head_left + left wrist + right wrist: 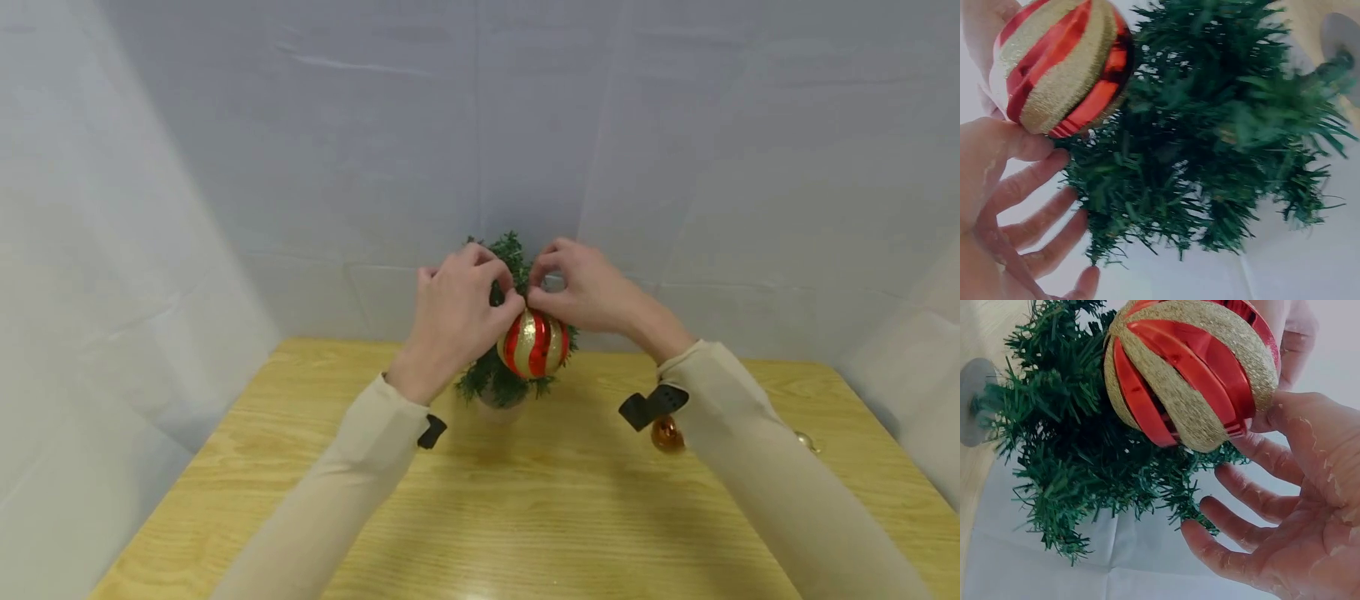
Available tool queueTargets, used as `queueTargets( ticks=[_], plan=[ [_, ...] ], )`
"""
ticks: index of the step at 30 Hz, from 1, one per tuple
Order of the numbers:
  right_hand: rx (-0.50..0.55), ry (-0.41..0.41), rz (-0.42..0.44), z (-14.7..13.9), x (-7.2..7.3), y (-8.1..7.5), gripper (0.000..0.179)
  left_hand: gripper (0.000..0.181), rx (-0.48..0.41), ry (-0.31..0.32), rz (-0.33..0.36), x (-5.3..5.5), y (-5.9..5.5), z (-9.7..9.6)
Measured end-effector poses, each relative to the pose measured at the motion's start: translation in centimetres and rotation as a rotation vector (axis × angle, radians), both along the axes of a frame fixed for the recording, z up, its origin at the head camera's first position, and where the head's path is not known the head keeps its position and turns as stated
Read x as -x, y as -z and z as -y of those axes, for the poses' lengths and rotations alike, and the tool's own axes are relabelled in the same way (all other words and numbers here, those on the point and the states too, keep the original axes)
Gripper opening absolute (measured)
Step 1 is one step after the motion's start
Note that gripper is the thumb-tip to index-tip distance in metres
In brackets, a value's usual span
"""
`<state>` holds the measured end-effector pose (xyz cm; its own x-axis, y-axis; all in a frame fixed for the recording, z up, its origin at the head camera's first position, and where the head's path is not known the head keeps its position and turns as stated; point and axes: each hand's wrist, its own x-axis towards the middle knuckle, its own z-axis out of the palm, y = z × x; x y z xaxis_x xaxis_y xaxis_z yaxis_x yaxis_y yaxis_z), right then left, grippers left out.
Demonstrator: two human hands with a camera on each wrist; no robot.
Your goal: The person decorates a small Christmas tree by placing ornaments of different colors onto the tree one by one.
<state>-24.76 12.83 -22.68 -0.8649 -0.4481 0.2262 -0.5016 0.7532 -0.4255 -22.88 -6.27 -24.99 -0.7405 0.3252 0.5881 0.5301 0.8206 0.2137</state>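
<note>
A large Christmas bauble [534, 346], striped in shiny red and glittery gold, hangs against the front of a small green artificial Christmas tree [509, 248]. My left hand [459, 307] pinches at the top of the bauble with thumb and forefinger, the other fingers spread by the branches. From the other side my right hand [588, 287] does likewise, its thumb and forefinger meeting at the bauble's top. Both sets of fingertips are close together there, and they hide the hanging loop. The tree stands upright on a pale round base [501, 408].
An amber bauble [667, 435] lies on the wooden table [495, 517] beside my right forearm. A small pale-gold bauble [805, 440] sits farther right, partly behind the sleeve. White cloth [375, 167] hangs behind the table and along its sides.
</note>
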Motion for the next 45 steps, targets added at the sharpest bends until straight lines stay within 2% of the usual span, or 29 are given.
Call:
queueTargets(
  ticks=[8,15,23,27,32,35,40,45],
  plan=[
    [0.039,-0.011,0.051,-0.2,0.1,0.3,0.019,0.016,-0.017,0.050,-0.118,0.1,1.4,0.6],
    [0.092,-0.041,0.082,-0.5,0.0,0.8,0.022,0.018,-0.041,0.047,-0.125,0.1,1.8,0.6],
    [0.136,-0.031,0.030,-1.3,-0.8,1.2,0.029,0.016,-0.073,0.063,-0.137,0.2,2.0,0.8],
    [0.133,-0.028,-0.085,-2.2,-1.6,1.7,0.029,0.015,-0.087,0.082,-0.142,0.3,2.0,0.9],
    [0.069,-0.072,-0.375,-3.9,-2.9,3.1,0.033,0.013,-0.087,0.110,-0.168,0.2,2.1,1.0],
    [0.053,-0.085,-0.492,-5.0,-3.5,3.9,0.032,0.013,-0.090,0.128,-0.183,-0.1,2.2,1.1],
    [0.072,-0.068,-0.548,-7.2,-4.4,5.0,0.033,0.013,-0.090,0.172,-0.217,-0.7,2.5,1.3],
    [0.060,0.022,-0.528,-9.6,-5.7,6.1,0.035,0.013,-0.117,0.239,-0.293,-0.9,3.0,2.0]
  ],
)
